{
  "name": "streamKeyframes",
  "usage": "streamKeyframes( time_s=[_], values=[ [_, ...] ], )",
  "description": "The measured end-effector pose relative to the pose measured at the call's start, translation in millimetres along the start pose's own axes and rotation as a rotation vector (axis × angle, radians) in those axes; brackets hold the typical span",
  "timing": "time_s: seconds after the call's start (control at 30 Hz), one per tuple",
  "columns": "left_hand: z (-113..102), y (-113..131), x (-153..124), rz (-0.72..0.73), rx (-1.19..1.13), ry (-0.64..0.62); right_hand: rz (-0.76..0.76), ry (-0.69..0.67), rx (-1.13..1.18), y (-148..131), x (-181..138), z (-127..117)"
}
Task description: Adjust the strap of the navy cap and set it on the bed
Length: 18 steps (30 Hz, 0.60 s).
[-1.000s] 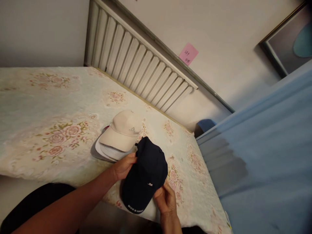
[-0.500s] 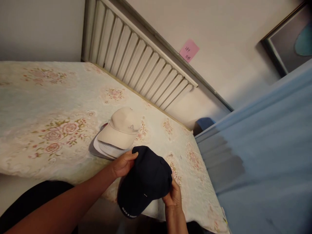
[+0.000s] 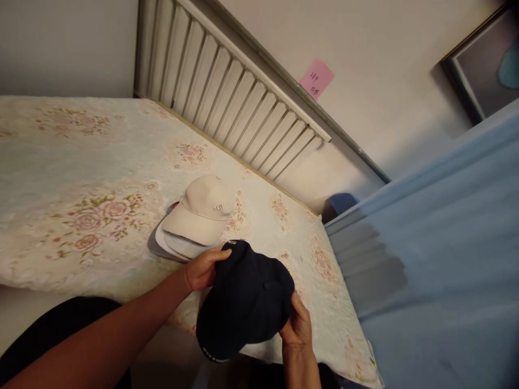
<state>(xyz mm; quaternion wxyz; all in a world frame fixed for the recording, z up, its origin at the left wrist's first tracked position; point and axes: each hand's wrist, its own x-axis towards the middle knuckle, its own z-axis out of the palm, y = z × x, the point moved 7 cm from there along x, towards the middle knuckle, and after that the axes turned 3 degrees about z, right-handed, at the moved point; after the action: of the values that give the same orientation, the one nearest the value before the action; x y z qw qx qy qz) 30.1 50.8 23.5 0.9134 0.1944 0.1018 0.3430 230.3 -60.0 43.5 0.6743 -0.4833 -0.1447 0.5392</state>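
Note:
A dark navy baseball cap (image 3: 247, 297) is held up between my two hands, its brim pointing down and to the left. Light lettering runs along the brim's edge. My left hand (image 3: 205, 268) pinches the cap's upper left rim, thumb on top. On the right side my right hand (image 3: 298, 319) grips the opposite rim, with its fingertips partly hidden under the fabric. Just beyond my left hand lies a stack of caps, topped by a beige cap (image 3: 203, 210) with a small metallic logo. White and grey brims show beneath it.
The caps lie on a bed with a floral cover (image 3: 133, 162). A white radiator (image 3: 235, 102) runs along the wall behind it. Above hangs a pink note (image 3: 317, 79). A blue curtain (image 3: 438, 243) stands at the right, a framed picture (image 3: 486, 70) above it.
The navy cap has tilted so that more of its crown top shows and the brim lettering shows less. My right hand has shifted slightly right. The stacked caps stay in place.

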Motion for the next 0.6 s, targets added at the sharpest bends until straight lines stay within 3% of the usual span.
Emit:
streamKeyframes(
  time_s=[0.23,0.37,0.47,0.6],
  values=[
    [16.9,4.4,-3.2,0.052,0.018,-0.267,-0.021,-0.106,-0.020,-14.4,-14.6,22.0],
    [13.1,5.4,-2.2,0.057,-0.012,-0.233,-0.015,-0.099,0.021,-18.2,-17.2,20.9],
    [10.4,6.8,-2.7,0.067,-0.004,-0.174,-0.026,-0.168,-0.032,-21.3,-21.0,31.0],
    [15.4,7.1,-5.2,0.054,0.027,-0.221,-0.005,-0.262,-0.091,-22.1,-26.5,45.3]
  ],
)
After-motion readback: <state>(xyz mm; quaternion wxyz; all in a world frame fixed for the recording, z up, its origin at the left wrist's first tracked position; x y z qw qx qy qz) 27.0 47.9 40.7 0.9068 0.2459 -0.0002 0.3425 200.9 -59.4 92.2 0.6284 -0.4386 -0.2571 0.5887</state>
